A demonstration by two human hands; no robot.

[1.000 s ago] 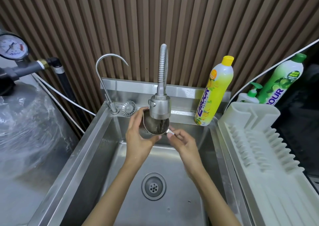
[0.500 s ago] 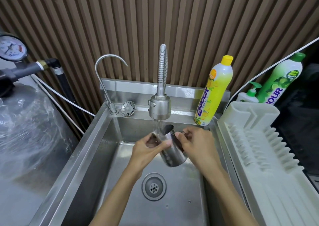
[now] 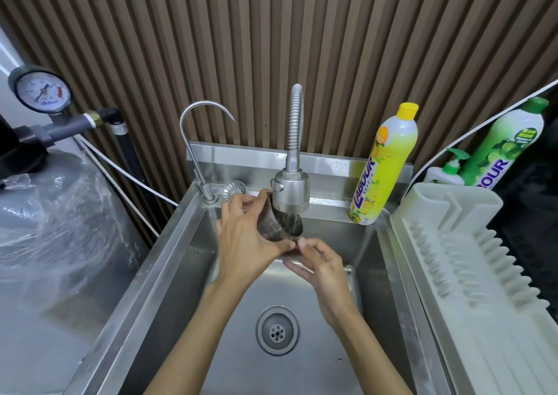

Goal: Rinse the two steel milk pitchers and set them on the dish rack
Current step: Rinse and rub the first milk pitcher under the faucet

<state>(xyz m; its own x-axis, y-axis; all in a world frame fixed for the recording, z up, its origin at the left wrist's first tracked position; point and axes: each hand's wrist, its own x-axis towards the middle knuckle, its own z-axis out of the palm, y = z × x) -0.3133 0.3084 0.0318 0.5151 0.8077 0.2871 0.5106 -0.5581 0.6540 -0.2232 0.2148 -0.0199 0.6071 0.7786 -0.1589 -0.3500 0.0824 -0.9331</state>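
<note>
The left hand [image 3: 244, 240] is wrapped around the body of a small steel milk pitcher [image 3: 279, 224], and half a second ago it held that pitcher lower, over the middle of the basin; now it has lifted and tipped it so the mouth sits right under the round steel spray head of the flexible tap [image 3: 291, 191], with water running into it. The right hand [image 3: 320, 263] has let go of the handle side and hovers just below, fingers loosely curled, touching only at the rim if at all. So the rinse of this pitcher is under way again. The white plastic dish rack [image 3: 471, 262] to the right of the steel sink [image 3: 169, 262] holds nothing, and no second pitcher is in view.
</note>
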